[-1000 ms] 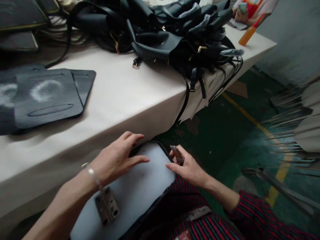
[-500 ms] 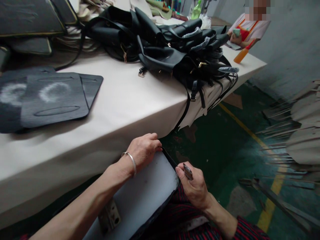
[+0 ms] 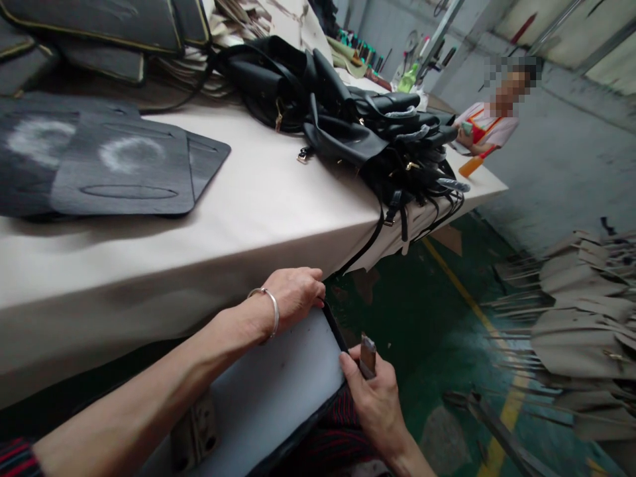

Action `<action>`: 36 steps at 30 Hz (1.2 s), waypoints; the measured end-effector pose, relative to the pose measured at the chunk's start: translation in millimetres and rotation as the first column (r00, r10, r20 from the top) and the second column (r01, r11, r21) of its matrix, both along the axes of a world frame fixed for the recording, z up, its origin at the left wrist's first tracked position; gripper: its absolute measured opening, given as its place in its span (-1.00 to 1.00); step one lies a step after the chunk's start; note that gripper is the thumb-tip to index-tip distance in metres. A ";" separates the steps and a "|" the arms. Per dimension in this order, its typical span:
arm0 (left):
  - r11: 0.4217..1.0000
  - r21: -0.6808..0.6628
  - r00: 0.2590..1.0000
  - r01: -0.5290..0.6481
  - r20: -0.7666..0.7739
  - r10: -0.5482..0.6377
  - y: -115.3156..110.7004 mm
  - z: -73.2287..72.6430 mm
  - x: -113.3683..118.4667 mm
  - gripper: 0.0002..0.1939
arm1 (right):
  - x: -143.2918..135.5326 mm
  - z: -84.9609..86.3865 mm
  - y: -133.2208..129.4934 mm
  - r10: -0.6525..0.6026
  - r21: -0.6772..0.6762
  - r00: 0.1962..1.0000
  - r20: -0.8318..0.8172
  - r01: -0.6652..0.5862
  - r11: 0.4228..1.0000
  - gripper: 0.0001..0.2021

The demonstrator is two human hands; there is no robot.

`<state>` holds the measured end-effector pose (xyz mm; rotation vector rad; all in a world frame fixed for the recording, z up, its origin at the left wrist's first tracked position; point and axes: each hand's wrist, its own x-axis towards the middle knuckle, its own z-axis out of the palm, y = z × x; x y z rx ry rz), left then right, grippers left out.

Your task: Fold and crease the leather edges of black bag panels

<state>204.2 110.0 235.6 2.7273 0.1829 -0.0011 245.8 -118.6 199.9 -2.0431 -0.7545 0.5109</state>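
On my lap rests a smooth white panel (image 3: 288, 371) with black edging (image 3: 336, 330) along its rim. My left hand (image 3: 298, 296), a silver bangle at the wrist, is closed with its fingertips pinching the edging at the panel's far corner. My right hand (image 3: 375, 394) is closed at the right corner, thumb against the edging. A short, flat brown-and-grey tool (image 3: 368, 356) sticks up out of its grip; its exact kind is unclear. A metal piece with holes (image 3: 195, 430) lies on the panel, partly behind my left forearm.
Black leather bags (image 3: 348, 132) are heaped on the white-covered table (image 3: 278, 199). Dark flat panels with chalky marks (image 3: 134, 189) lie at left. Across the table, a person (image 3: 497, 126) stands near an orange bottle (image 3: 470, 165). Beige pieces (image 3: 571, 338) hang or lie stacked at right.
The view has tilted up and turned, so the bags and the person sit lower in it. My right hand has shifted slightly along the edging, and its tool now points more upright.
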 end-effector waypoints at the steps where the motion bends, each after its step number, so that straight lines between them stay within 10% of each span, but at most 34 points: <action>1: 1.000 -0.013 1.000 0.005 -0.001 -0.005 0.5 -0.9 1.8 -0.80 | -1.6 -1.7 -1.3 -0.016 0.026 0.999 0.034 0.016 1.000 -0.76; 24: 0.996 -0.087 0.995 -0.033 -0.099 0.025 15.8 5.1 -7.1 -0.83 | 3.2 0.5 -1.3 0.061 0.069 0.955 0.291 -0.084 0.994 -0.88; 30: 0.985 0.045 0.985 -0.167 -0.025 0.168 -56.6 39.2 -112.8 -0.68 | 10.0 -1.6 -2.7 0.066 0.055 0.927 0.369 -0.093 0.994 -0.83; 36: 0.879 0.058 0.878 -0.474 0.102 0.467 -152.9 -1.1 -199.3 -0.84 | 12.7 -8.9 -4.8 0.088 0.079 0.838 0.539 -0.154 0.985 -0.73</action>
